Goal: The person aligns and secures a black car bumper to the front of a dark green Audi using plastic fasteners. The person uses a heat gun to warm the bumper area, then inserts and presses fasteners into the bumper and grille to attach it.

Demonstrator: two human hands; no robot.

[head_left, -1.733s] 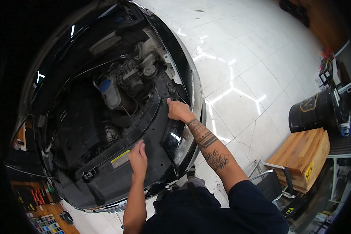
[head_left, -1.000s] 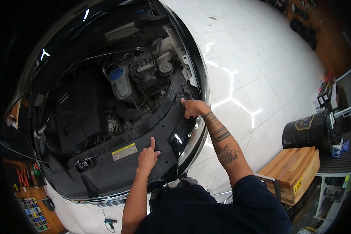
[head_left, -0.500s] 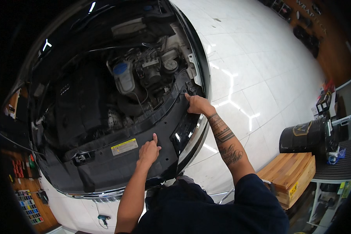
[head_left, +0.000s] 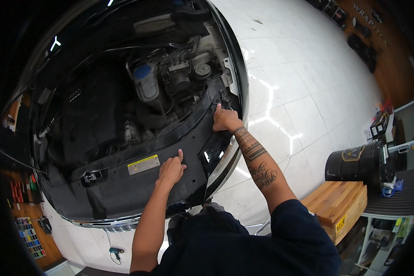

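Observation:
A car's open engine bay fills the left and middle, with a long black plastic cover panel along its front. On that panel, to the right of a yellow-and-silver label, rests my left hand. Its index finger points forward, with the thumb apart and the other fingers bent. Farther along, my right hand touches the panel's right end beside the headlight area. Its index finger reaches forward onto the panel and the thumb is apart. The remaining fingers are partly hidden. I see nothing held in either hand.
Beyond the panel are a blue-capped fluid tank and a dark engine cover. At right stand a wooden block-like box and a black drum. A heat-gun-like tool lies on the white floor at lower left.
The view has shifted slightly, moving the scene a little leftward. Both hands stay at nearly the same places on the panel, and the right hand's index finger looks slightly straighter.

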